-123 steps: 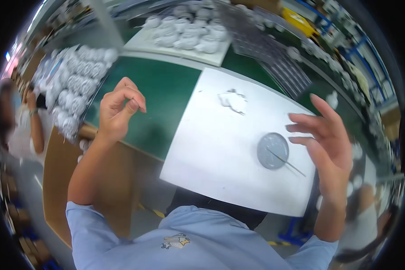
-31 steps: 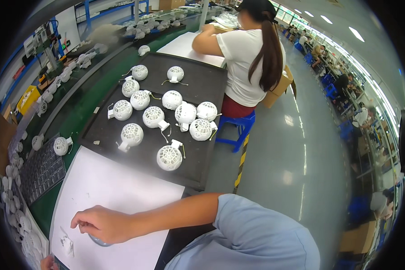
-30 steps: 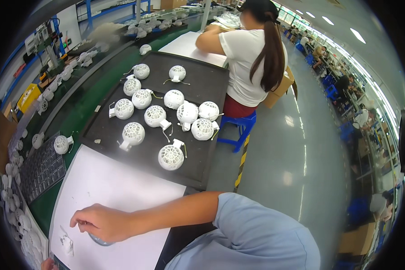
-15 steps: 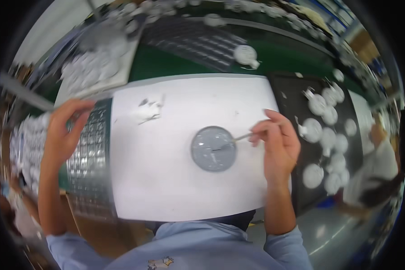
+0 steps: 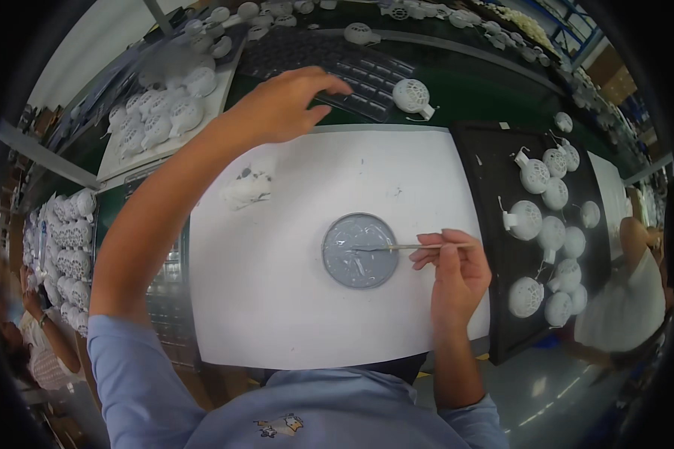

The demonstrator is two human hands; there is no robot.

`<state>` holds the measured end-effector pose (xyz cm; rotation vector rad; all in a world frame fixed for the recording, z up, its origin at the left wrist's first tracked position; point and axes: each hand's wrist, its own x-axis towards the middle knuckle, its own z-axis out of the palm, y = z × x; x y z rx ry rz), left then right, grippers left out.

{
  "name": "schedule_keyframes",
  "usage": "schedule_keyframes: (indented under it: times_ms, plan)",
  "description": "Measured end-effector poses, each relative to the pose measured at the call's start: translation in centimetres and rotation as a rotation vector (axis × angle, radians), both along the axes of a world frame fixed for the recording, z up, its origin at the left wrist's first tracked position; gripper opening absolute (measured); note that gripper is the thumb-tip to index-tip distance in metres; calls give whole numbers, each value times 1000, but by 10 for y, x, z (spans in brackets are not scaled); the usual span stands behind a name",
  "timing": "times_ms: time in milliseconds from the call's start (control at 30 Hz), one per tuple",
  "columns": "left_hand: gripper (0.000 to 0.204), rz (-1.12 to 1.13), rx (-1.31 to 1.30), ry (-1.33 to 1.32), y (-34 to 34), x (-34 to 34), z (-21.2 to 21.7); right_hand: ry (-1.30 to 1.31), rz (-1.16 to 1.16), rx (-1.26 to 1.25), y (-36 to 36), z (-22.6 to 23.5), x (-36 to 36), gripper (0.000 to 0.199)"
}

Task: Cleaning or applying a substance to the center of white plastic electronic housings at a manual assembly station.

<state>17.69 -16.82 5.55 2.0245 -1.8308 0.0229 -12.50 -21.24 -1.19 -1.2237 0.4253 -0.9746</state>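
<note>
My right hand point(image 5: 457, 273) pinches a thin paintbrush point(image 5: 430, 246), whose tip lies in the round dish of grey paint point(image 5: 359, 271) on the white paper sheet point(image 5: 277, 314). My left hand point(image 5: 296, 103) is stretched out over the far edge of the sheet, fingers apart and with nothing in them. Its fingertips are near a black compartment tray point(image 5: 371, 90). To the right of that tray sits a white ball-shaped part with a lattice face point(image 5: 412, 97) and a short tab. A grey-smudged white scrap point(image 5: 249, 187) lies at the sheet's upper left.
Several white lattice balls rest on a dark tray point(image 5: 494, 314) at the right. More white balls point(image 5: 157, 120) stand on a board at the far left. A clear compartment tray point(image 5: 168, 299) is under my left arm. People sit at both sides.
My left hand has swung from the left side across to the far edge of the sheet. My right hand has lowered slightly, and the brush now lies flatter, reaching further into the dish.
</note>
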Motion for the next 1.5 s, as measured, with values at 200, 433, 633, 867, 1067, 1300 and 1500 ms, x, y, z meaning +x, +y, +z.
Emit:
schedule_keyframes:
  times_ms: [200, 433, 633, 867, 1067, 1300, 1500]
  plan:
    - [52, 12, 64, 46, -122, -23, -36, 49, -130, 29, 8, -14, -17, 16]
    - [66, -115, 296, 62, -152, -15, -30, 69, -103, 51, 7, -16, -18, 16]
    - [63, 693, 422, -70, -95, 114, -46, 40, -87, 67, 8, -17, -22, 15]
    - [83, 1115, -965, 1284, -107, 135, -82, 71, -72, 3, 10, -15, -21, 19]
    - [62, 881, -945, 1014, -114, 103, -41, 48, -108, -18, 6, -21, -23, 20]
    - [46, 1068, -747, 273, 21, 211, 62, 67, -137, -29, 7, -20, -17, 22]
    - [29, 1264, 152, -221, 197, 411, 85, 82, -162, 23, 7, -21, -18, 21]
